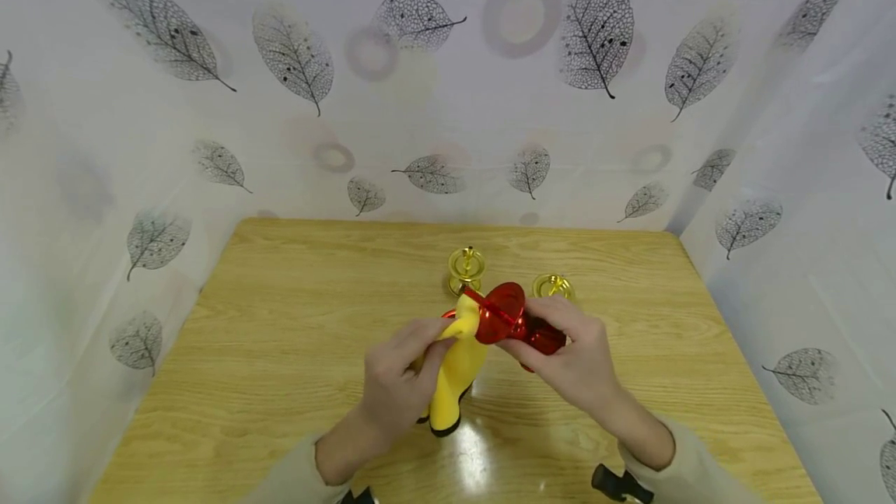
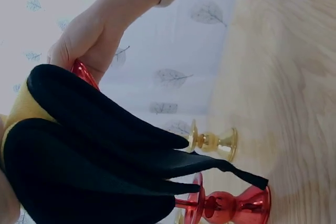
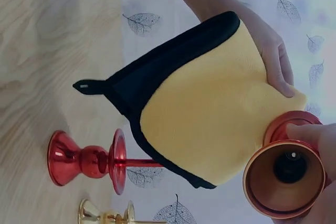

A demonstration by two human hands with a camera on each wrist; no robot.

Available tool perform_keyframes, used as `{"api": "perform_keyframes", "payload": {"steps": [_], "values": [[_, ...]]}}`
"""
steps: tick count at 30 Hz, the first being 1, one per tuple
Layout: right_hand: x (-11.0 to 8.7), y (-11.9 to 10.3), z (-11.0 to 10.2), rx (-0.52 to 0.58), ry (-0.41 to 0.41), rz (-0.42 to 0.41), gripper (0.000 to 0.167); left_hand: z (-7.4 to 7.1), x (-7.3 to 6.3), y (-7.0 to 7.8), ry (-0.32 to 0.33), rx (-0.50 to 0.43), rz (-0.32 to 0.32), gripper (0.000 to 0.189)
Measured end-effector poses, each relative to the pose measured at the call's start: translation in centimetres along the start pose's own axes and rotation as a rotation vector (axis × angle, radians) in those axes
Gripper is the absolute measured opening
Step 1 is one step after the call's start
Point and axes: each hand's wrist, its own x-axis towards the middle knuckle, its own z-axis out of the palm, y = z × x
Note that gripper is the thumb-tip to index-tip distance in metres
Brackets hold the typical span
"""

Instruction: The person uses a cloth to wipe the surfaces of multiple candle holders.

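My left hand [image 1: 400, 370] pinches a yellow cloth [image 1: 460, 370] with black trim, which hangs in folds over the table. In the right wrist view, a small black loop sticks out from the cloth's corner. My right hand [image 1: 577, 352] grips a red shiny candlestick [image 1: 502, 316], tilted in the air, its hollow base [image 3: 286, 179] facing the right wrist camera. Cloth and candlestick meet near its plate and spike. Upright on the table, a second red candlestick [image 3: 95, 162] stands behind the cloth, mostly hidden in the head view.
Two gold candlesticks stand farther back on the wooden table [image 1: 308, 309], one [image 1: 467, 264] near the middle and one [image 1: 553, 286] partly behind the right hand. Leaf-patterned curtains [image 1: 434, 115] enclose the table's back and sides.
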Motion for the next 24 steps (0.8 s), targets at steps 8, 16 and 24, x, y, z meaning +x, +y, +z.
{"api": "perform_keyframes", "payload": {"steps": [8,16,24], "values": [[0.0,-0.6,0.5,0.238,0.073,0.346,0.032,0.8,0.0,-0.3,0.113,-0.013,-0.012,0.019],[0.0,-1.0,1.2,0.320,0.052,0.360,0.029,1.9,0.2,0.2,0.159,-0.036,-0.015,0.018],[-0.5,-1.2,1.3,0.473,-0.034,0.397,0.035,2.2,0.4,0.4,0.170,-0.060,-0.040,0.014]]}}
